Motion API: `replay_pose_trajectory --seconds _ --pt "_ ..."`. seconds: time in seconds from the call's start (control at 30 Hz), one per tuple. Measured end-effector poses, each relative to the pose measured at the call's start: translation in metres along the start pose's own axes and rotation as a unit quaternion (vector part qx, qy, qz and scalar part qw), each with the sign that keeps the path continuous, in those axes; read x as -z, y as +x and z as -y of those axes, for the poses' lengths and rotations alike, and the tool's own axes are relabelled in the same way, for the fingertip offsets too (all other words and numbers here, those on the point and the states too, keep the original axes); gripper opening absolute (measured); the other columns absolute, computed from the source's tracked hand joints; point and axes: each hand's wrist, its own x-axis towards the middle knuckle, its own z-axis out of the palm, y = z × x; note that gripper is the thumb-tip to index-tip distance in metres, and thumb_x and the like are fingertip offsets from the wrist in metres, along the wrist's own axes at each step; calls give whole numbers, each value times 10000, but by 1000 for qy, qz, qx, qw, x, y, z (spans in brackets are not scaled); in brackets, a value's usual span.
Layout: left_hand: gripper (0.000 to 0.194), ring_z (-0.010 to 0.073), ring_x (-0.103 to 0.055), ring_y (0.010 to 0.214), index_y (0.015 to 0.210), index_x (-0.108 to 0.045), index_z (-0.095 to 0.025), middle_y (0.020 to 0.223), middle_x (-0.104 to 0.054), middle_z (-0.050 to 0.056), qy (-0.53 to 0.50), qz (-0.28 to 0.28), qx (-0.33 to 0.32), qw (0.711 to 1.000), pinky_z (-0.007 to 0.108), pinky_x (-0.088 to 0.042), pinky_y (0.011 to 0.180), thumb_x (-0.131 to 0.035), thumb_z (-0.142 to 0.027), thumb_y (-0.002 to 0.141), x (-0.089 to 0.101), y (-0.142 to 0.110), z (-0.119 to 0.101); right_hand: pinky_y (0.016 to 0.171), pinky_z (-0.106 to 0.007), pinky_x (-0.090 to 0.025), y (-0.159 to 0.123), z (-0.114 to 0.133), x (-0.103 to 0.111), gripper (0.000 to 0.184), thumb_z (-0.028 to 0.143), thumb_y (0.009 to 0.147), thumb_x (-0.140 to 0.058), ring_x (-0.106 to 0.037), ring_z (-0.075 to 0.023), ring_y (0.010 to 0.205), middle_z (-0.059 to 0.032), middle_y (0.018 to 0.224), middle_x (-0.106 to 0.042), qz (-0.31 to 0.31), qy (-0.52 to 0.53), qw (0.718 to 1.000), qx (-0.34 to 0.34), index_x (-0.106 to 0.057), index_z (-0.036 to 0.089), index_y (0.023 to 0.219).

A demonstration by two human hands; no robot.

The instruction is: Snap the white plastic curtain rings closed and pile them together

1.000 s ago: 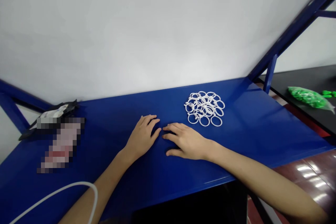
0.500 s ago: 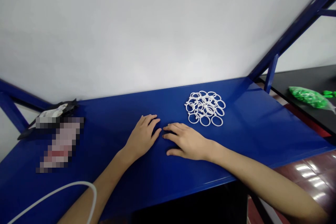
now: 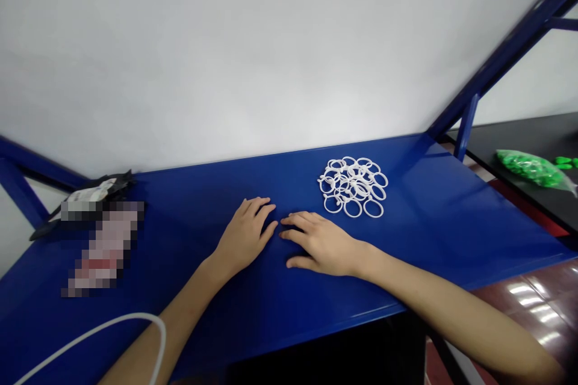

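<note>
My left hand point(image 3: 246, 230) rests palm down on the blue tabletop point(image 3: 289, 301), fingers spread and holding nothing. Close beside it lies my right hand point(image 3: 321, 242), also flat on the table with its fingers apart. A small gap separates the fingertips of the two hands. Beyond my right hand, a little to the right, is a loose pile of white plastic rings point(image 3: 353, 186), overlapping one another. Neither hand touches the rings.
At the left lies a black plastic bag point(image 3: 106, 187) with a pale label, beside a blurred-out pinkish item point(image 3: 111, 240). A white cable point(image 3: 90, 332) loops over my left forearm. On a black table at right sits a clear bag of green pieces point(image 3: 533, 168). A white wall stands behind.
</note>
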Motion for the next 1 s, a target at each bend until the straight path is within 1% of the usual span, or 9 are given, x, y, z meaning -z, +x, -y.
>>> replay_pose_trajectory --seconds 0.17,0.37,0.7,0.87,1.0 --pt "330 316 -544 1304 1265 -621 -203 1361 -612 121 -3 -5 2 1000 574 -394 1153 -487 -324 988 0 0 -1 1082 -486 -454 0 0 -1 508 517 938 -634 -513 -307 1326 -164 1389 -580 -1 1 1000 -1 -632 161 1301" --pt "332 317 -546 1304 1266 -621 -181 1361 -611 129 0 2 0 1000 573 -385 1161 -496 -314 989 1 0 0 1089 -484 -449 1 0 0 522 513 934 -642 -513 -311 1323 -168 1389 -579 3 -3 1000 -2 -631 143 1303" --pt "336 313 -543 1310 1269 -619 -199 1367 -609 122 -4 -1 -1 1000 575 -382 1163 -480 -333 994 1 0 0 1084 -486 -455 1 1 0 504 502 933 -647 -513 -307 1325 -170 1389 -583 -1 6 1000 -3 -635 157 1300" --pt "333 314 -543 1307 1270 -617 -199 1366 -610 122 2 -1 -3 1000 564 -384 1160 -482 -325 993 0 0 0 1084 -480 -456 1 1 2 490 482 946 -636 -520 -302 1318 -168 1385 -584 6 4 1000 -3 -631 151 1306" --pt "329 317 -535 1306 1264 -622 -192 1372 -612 123 9 5 7 1000 551 -407 1124 -499 -323 988 2 0 -1 1094 -477 -451 1 0 1 491 484 957 -618 -514 -307 1324 -164 1396 -578 9 -2 1000 -2 -627 144 1312"
